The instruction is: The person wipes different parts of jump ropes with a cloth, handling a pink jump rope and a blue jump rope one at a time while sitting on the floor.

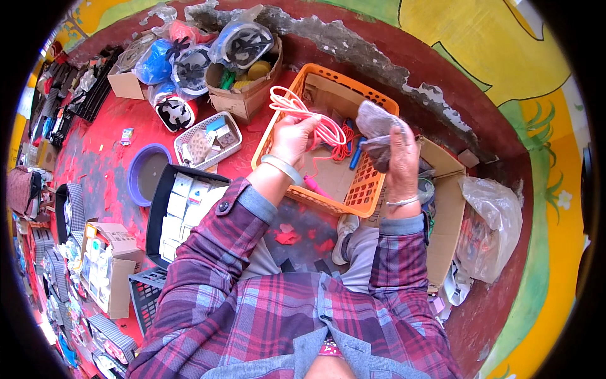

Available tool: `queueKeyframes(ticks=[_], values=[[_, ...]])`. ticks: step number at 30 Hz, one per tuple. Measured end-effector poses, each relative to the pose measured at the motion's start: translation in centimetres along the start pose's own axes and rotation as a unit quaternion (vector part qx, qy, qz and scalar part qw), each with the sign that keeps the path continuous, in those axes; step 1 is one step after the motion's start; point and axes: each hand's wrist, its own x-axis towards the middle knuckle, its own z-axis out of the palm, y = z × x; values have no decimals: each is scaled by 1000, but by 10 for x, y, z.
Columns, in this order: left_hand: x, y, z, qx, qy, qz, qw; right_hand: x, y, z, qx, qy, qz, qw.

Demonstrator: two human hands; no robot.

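My left hand (291,140) is closed round a coiled pink skipping rope (328,129), its loops spreading out on both sides of the fingers. A pink handle (314,185) hangs below that hand, over the near side of an orange plastic basket (372,189). My right hand (404,167) grips a crumpled grey cloth (377,122) above the basket's right side. Inside the basket lie an orange-red rope (341,150) and a blue handle (356,153) beside a piece of cardboard.
Left of the basket stand a white basket (235,146) of small items, a purple basin (131,177) and a black crate (151,218) of white packets. Bagged helmets (243,47) sit in boxes behind. A cardboard box (447,218) and clear plastic bag (495,237) stand right, along the wall.
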Motion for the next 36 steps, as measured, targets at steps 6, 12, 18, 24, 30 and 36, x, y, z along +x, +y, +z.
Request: queueKeyframes(ticks=[6, 12, 18, 24, 30, 36], values=[[0, -18, 8, -78, -43, -12, 996, -16, 44, 41, -461, -189, -198, 844], [-11, -6, 13, -94, -47, -50, 993, -23, 49, 52, -547, -110, -242, 794], [-10, -4, 7, -2, -32, -11, 999, -21, 39, 50, -581, -81, -292, 755], [2, 4, -3, -61, -25, 0, 998, -15, 32, 41, -598, -32, -326, 731], [21, 57, -46, -231, 24, 97, 968, 5, 8, -12, -6, -12, -80, 997], [5, 52, -24, -163, -39, 132, 977, 11, 7, -39, 196, -20, 15, 980]])
